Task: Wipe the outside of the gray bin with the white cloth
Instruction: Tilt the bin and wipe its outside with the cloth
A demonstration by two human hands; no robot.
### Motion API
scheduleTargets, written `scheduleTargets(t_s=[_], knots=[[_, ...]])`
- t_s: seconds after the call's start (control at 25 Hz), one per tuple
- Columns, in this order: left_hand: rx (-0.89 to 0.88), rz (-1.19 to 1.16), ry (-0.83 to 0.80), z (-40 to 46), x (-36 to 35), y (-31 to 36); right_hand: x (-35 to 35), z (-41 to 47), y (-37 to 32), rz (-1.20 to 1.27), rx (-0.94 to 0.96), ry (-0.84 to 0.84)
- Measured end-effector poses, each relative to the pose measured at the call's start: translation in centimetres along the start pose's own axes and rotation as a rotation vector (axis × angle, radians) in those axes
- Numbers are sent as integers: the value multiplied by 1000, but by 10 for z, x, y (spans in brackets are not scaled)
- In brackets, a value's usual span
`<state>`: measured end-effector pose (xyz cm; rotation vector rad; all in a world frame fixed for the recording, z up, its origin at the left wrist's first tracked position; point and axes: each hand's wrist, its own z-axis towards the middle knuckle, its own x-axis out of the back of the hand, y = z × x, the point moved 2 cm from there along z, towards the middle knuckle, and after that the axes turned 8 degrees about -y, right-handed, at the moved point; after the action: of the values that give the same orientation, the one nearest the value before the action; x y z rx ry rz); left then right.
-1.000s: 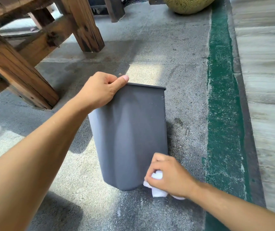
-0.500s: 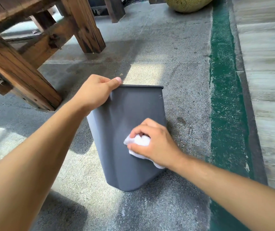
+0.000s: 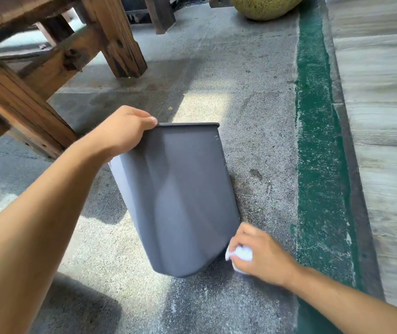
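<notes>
Right hand (image 3: 262,254) (clutching cloth (image 3: 242,254)) at bin (image 3: 180,196) edge.

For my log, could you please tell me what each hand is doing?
Left hand: closed on gray plastic bin rim.
Right hand: closed on crumpled white cloth.

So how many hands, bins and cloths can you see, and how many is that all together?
Hands: 2, left hand and right hand
Bin: 1
Cloth: 1
Total: 4
</notes>
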<state>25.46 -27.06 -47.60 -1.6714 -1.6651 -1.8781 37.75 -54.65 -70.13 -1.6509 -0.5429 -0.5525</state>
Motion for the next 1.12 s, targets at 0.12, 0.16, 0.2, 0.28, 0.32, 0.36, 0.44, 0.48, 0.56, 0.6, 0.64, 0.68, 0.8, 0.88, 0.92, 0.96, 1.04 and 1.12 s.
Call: scheduleTargets(t_s=[0.12, 0.16, 0.2, 0.28, 0.32, 0.36, 0.44, 0.48, 0.56, 0.6, 0.64, 0.68, 0.8, 0.88, 0.92, 0.96, 1.04, 1.12], knots=[[15, 158, -2, -3, 6, 14, 35, 16, -5, 173, -109, 321], [20, 177, 3, -5, 6, 19, 44, 22, -9, 202, -114, 389], [23, 180, 12, -5, 4, 23, 50, 26, -14, 221, -104, 436], [38, 187, 38, -4, -3, 25, 56, 31, -23, 241, -70, 475], [55, 221, 43, -4, -8, 26, 57, 33, -26, 245, -52, 482], [71, 283, 33, -5, -14, 27, 58, 35, -29, 244, -37, 485], [31, 458, -39, -6, -25, 28, 60, 39, -35, 240, -8, 491], [-18, 532, -100, -6, -30, 31, 63, 42, -40, 236, 10, 493], [-79, 565, -204, -8, -34, 39, 73, 51, -53, 214, 55, 500], [-78, 531, -229, -7, -34, 42, 80, 59, -61, 201, 86, 511], [-70, 495, -242, -6, -34, 45, 88, 68, -70, 190, 121, 531], [-65, 474, -252, -5, -34, 47, 96, 79, -80, 178, 152, 555], [-64, 434, -265, -3, -34, 47, 106, 108, -103, 114, 200, 601], [-64, 402, -233, -3, -31, 40, 96, 114, -107, 97, 207, 599], [-60, 385, -211, -3, -30, 35, 88, 112, -104, 100, 206, 585], [-52, 373, -193, -2, -28, 29, 79, 108, -100, 103, 206, 564], [-19, 344, -183, -2, -24, 20, 55, 95, -87, 106, 181, 485], [5, 298, -192, 0, -18, 12, 29, 74, -69, 74, 138, 366]])
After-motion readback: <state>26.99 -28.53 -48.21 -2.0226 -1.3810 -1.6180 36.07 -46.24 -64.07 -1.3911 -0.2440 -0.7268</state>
